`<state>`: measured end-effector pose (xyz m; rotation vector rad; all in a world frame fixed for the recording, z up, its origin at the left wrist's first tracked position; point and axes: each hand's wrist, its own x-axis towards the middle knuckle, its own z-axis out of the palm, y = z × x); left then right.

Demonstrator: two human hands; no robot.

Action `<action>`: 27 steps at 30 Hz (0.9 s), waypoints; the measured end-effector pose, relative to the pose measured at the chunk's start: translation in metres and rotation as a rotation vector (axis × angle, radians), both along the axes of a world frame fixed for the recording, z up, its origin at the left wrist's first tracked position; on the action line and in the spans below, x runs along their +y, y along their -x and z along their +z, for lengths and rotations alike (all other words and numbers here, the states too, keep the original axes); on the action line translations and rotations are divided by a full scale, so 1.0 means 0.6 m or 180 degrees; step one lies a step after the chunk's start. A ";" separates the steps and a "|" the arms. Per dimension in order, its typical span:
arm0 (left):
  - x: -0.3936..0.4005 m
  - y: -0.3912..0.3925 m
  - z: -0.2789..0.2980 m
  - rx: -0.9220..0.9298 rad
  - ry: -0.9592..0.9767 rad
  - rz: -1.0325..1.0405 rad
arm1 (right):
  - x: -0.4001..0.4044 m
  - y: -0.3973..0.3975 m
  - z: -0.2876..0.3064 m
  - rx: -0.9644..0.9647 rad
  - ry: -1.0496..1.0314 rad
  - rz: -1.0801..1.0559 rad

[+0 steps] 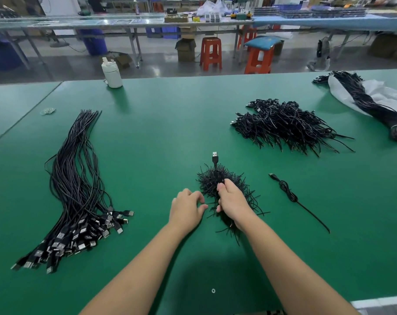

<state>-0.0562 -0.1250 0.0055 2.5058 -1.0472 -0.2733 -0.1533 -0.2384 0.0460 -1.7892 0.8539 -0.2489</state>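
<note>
While the right grip [232, 202] is closed around a USB cable [215, 159], the plug sticks up past the fingertips, just below frame centre. Cable and grip sit right over the pile of twist ties [210, 178] (loose black strands, fanning out in all directions), which lies on the green surface [159, 123] in the lower middle. Left grip [188, 209] is just beside it on the left, fingers curled, thumb and forefinger nearly meeting at the pile's edge; can't tell whether it pinches a tie or nothing. Both forearms come in from the bottom edge. Left of frame: a long bundle of straight cables [79, 178], plugs bunched at the lower-left end, wire ends pointing to the upper left. Right of the grips, apart from the pile: a single tied cable [288, 193], coiled in the middle, tail running to the lower right. Upper right: a heap of tied cables [283, 123], and beyond it at the right edge a banded bundle [361, 98] lying on a clear plastic bag [381, 92]. White bottle [112, 75] stands at the far edge of the surface, upper left. Orange stools [210, 53] on the floor behind, top centre.
</note>
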 end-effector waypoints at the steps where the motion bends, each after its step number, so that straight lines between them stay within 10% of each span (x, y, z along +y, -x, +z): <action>1: -0.003 0.001 0.000 -0.0014 0.0012 0.0016 | 0.002 0.000 -0.001 0.0021 0.0079 0.0043; 15: 0.080 -0.079 0.043 0.0292 -0.0320 0.0159 | 0.020 0.003 0.004 -0.0202 0.0245 0.0193; 27: 0.094 -0.033 0.097 0.1758 0.1695 0.0691 | 0.104 -0.010 0.019 -0.0426 -0.0094 0.0985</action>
